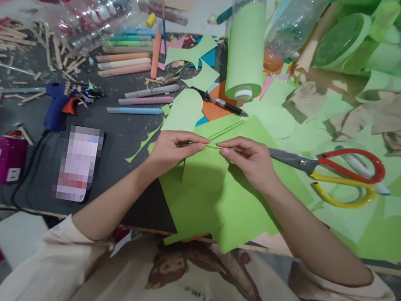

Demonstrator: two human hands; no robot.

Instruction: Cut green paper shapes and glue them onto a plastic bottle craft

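Observation:
Both my hands pinch a thin strip of green paper (213, 146), which spans the small gap between them. My left hand (174, 150) has one end between thumb and fingertips; my right hand (250, 159) grips the other end the same way. Beneath them lie bright green paper sheets (201, 196), overlapping and reaching the table's front edge. Just right of my right hand rest large scissors (311, 164) with one red and one yellow handle loop. Beyond my hands lies a black pen (222, 103), close to a plastic bottle wrapped in green paper (247, 52).
A phone (80, 162), a blue glue gun (58, 104) with its cord and a purple box (1, 158) are on the left. Felt pens (127, 61), wooden sticks (6, 36) and clear bottles (93, 9) lie farther back. Crumpled brown paper (397, 119) and green-wrapped bottles (399, 54) crowd the right.

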